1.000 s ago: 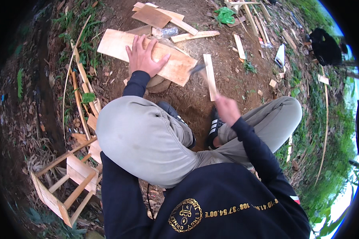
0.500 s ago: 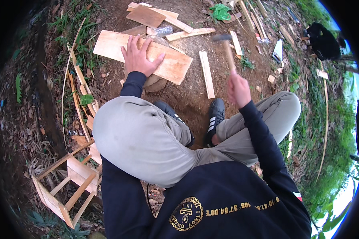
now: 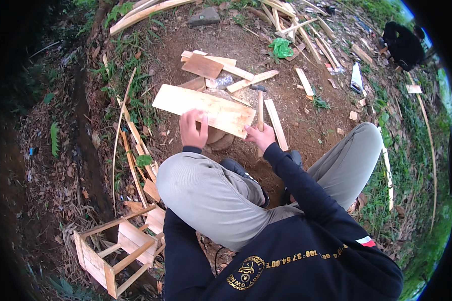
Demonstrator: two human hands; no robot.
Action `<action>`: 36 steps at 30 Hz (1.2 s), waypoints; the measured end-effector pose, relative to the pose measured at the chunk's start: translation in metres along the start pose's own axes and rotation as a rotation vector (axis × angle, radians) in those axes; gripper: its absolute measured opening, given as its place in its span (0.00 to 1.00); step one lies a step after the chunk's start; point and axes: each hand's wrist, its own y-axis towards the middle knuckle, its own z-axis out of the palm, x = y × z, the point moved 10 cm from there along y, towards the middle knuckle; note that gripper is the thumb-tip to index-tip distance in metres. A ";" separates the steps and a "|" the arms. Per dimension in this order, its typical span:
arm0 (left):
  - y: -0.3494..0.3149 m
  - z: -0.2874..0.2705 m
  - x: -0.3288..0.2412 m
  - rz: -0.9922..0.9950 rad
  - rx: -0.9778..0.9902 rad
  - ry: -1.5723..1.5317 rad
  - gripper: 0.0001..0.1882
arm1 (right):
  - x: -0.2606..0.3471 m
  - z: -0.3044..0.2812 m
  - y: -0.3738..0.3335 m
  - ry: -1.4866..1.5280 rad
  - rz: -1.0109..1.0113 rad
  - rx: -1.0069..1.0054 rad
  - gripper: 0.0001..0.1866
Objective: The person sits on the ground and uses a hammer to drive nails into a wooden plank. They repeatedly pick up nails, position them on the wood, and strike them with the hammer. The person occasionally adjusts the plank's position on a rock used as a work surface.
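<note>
A pale wooden board (image 3: 211,106) lies slantwise over a round wood stump (image 3: 221,140). My left hand (image 3: 193,131) is at the board's near edge, its fingers loosely curled and slightly blurred, the thumb apart from them; I see nothing in it. My right hand (image 3: 262,137) is closed round the handle of a hammer (image 3: 259,108), whose dark head points away from me. The thumb side of that hand meets the board's right corner. Right of the hammer, a narrow wood strip (image 3: 276,123) lies on the soil.
Beyond the board lie offcuts (image 3: 203,66) and a clear plastic item (image 3: 221,82). A green plastic bag (image 3: 280,48) and a handsaw (image 3: 356,78) lie farther right. At the lower left stands a wooden frame (image 3: 128,261). A dark-clothed person (image 3: 403,46) is at the far right.
My left hand has come off the board's top to its near edge, fingers now curled. My right hand has brought the hammer left to the board's right corner. The view has shifted.
</note>
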 end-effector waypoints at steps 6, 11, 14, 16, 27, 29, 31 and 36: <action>-0.089 0.052 0.036 -0.656 0.487 -0.347 0.16 | 0.011 0.001 -0.007 0.076 -0.019 0.005 0.21; -0.111 0.082 0.032 -1.106 0.404 -0.882 0.23 | 0.021 0.016 -0.025 -0.037 -0.110 0.057 0.23; -0.108 0.093 0.041 -1.116 0.340 -0.923 0.24 | 0.016 0.017 -0.025 -0.094 -0.171 0.082 0.23; -0.108 0.097 0.039 -1.088 0.281 -1.010 0.24 | 0.016 0.016 -0.026 -0.174 -0.197 0.071 0.24; -0.004 0.030 -0.027 -0.548 0.201 -1.095 0.30 | 0.071 0.035 -0.028 0.019 -0.293 0.073 0.24; 0.018 0.013 -0.030 -0.518 0.189 -1.066 0.31 | 0.088 0.049 -0.029 0.045 -0.318 0.097 0.24; 0.040 0.001 -0.031 -0.494 0.214 -1.075 0.29 | 0.109 0.067 -0.031 0.068 -0.333 0.130 0.24; 0.080 -0.013 -0.033 -0.493 0.257 -1.083 0.25 | 0.154 0.098 -0.045 0.218 -0.391 0.162 0.13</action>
